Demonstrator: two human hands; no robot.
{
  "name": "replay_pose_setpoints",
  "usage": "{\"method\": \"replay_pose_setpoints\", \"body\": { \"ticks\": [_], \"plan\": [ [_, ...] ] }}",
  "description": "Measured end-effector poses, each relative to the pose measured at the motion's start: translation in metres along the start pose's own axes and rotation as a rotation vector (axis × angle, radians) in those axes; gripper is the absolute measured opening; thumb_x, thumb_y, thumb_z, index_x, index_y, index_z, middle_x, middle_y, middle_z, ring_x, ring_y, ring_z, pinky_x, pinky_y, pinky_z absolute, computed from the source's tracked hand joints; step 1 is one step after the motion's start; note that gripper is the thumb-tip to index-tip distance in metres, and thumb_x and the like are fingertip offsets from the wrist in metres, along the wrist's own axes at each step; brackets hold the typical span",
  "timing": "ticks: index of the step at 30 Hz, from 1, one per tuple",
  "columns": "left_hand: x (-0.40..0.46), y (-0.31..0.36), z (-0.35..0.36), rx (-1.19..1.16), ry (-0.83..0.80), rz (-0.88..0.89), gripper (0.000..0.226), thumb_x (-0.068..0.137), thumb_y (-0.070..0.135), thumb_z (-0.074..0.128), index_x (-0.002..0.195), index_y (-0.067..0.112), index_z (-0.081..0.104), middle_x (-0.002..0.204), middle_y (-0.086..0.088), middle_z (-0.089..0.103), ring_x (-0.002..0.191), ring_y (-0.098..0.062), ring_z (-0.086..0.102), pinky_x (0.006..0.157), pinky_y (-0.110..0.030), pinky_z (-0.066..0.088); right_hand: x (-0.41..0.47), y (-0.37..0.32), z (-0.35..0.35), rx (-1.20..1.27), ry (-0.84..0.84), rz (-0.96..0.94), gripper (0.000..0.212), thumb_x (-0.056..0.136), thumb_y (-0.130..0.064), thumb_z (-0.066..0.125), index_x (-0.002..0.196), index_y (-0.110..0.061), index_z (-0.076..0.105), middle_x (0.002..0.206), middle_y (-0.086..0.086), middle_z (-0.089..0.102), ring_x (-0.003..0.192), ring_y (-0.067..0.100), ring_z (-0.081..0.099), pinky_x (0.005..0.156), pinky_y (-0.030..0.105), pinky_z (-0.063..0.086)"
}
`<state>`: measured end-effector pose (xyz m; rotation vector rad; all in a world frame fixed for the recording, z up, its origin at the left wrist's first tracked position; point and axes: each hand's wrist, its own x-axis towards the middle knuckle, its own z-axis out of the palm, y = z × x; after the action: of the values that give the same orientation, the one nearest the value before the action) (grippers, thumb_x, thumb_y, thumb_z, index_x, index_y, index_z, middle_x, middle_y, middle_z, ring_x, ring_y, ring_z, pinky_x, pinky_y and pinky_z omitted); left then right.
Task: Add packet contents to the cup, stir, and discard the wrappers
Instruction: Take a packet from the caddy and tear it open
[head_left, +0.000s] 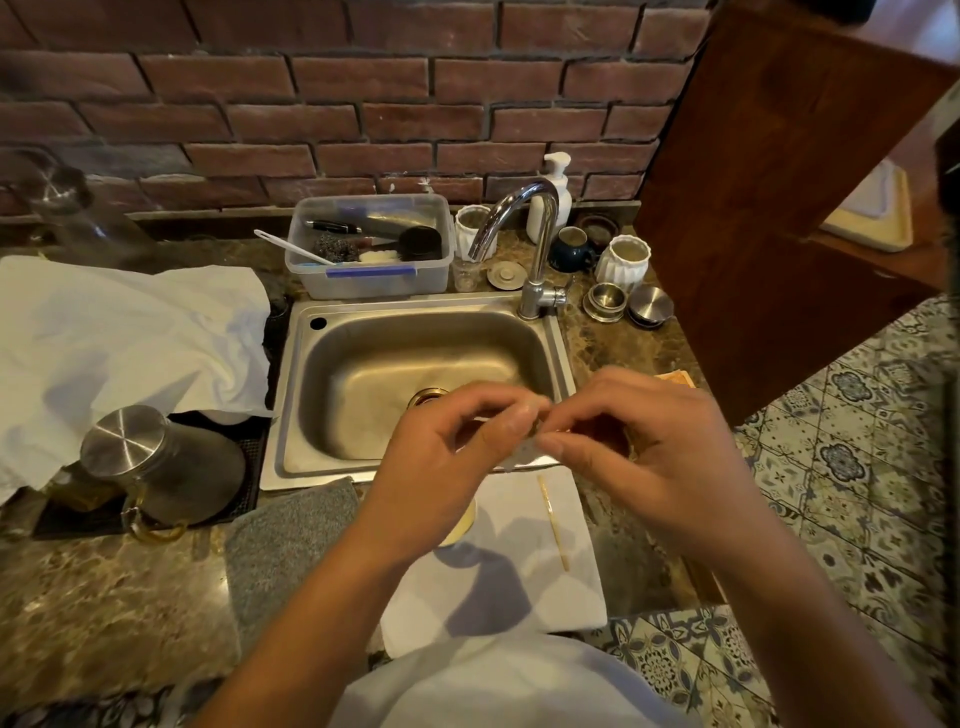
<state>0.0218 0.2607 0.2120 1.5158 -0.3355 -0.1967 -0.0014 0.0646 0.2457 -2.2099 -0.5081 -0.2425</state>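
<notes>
Hands (447, 447) pinching apparently clear packet (524, 453)

Both of the person's forearms are bare from the wrists to the lower edge of the view, with no sleeve, watch or bracelet on them. The left hand (447, 441) and the right hand (649, 447) carry no rings or gloves. A pale, whitish garment (498, 680) covers the torse at the bottom centre, smooth and unmarked.
</notes>
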Motion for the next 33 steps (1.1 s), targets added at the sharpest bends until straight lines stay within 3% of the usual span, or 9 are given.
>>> {"method": "replay_pose_setpoints", "body": {
  "ticks": [5,12,16,18,24,27,33],
  "plan": [
    [-0.007,-0.005,-0.002,0.341,0.035,0.223,0.011,0.095,0.021,0.066,0.102,0.019,0.075,0.101,0.008,0.073,0.101,-0.017,0.068,0.087,-0.031,0.053,0.001,-0.001,-0.001,0.138,0.003,0.135,0.008,0.09,-0.02,0.075,0.097,-0.017,0.077,0.084,-0.009,0.073,0.078,0.018,0.069,0.063,0.025,0.054],
    [-0.01,-0.004,-0.006,0.215,0.007,0.091,0.01,0.093,0.034,0.064,0.092,0.028,0.071,0.085,0.009,0.069,0.077,-0.007,0.064,0.069,-0.019,0.049,0.004,-0.001,-0.004,0.204,-0.242,0.205,0.01,0.095,-0.027,0.066,0.099,-0.017,0.067,0.078,-0.005,0.07,0.072,0.018,0.068,0.06,0.023,0.053],
    [-0.011,-0.004,-0.011,0.021,-0.137,-0.037,0.012,0.094,0.022,0.064,0.094,0.014,0.072,0.077,0.006,0.066,0.058,-0.011,0.064,0.05,-0.029,0.054,0.002,-0.003,-0.004,0.156,-0.309,0.159,0.013,0.099,-0.029,0.06,0.097,-0.017,0.064,0.07,-0.008,0.067,0.066,0.016,0.066,0.058,0.019,0.049],
    [-0.012,-0.003,-0.014,0.006,-0.171,-0.067,0.013,0.094,0.024,0.063,0.094,0.015,0.072,0.074,0.0,0.066,0.053,-0.018,0.064,0.044,-0.031,0.052,0.002,-0.003,-0.003,0.173,-0.313,0.166,0.014,0.099,-0.03,0.059,0.098,-0.017,0.064,0.071,-0.007,0.067,0.066,0.017,0.067,0.057,0.022,0.05],
    [-0.012,-0.003,-0.016,0.008,-0.193,-0.107,0.017,0.092,0.034,0.064,0.089,0.019,0.071,0.065,0.001,0.065,0.047,-0.016,0.06,0.04,-0.027,0.046,0.005,-0.002,-0.004,0.196,-0.45,0.196,0.015,0.102,-0.029,0.056,0.097,-0.018,0.066,0.071,-0.005,0.068,0.065,0.018,0.067,0.06,0.023,0.05],
    [-0.013,-0.004,-0.012,0.004,-0.125,-0.081,0.019,0.089,0.035,0.064,0.086,0.018,0.072,0.065,0.001,0.065,0.047,-0.013,0.06,0.043,-0.025,0.047,0.006,-0.001,-0.003,0.173,-0.411,0.146,0.016,0.103,-0.027,0.057,0.097,-0.017,0.068,0.071,-0.004,0.068,0.065,0.017,0.067,0.06,0.023,0.05],
    [-0.014,-0.004,-0.004,-0.107,-0.053,-0.062,0.012,0.092,0.009,0.061,0.084,0.006,0.07,0.06,-0.006,0.068,0.042,-0.013,0.062,0.043,-0.021,0.047,0.003,0.001,0.004,0.191,-0.331,0.118,0.017,0.103,-0.023,0.056,0.096,-0.013,0.068,0.074,-0.001,0.066,0.067,0.02,0.064,0.059,0.035,0.05]
  ]
}}
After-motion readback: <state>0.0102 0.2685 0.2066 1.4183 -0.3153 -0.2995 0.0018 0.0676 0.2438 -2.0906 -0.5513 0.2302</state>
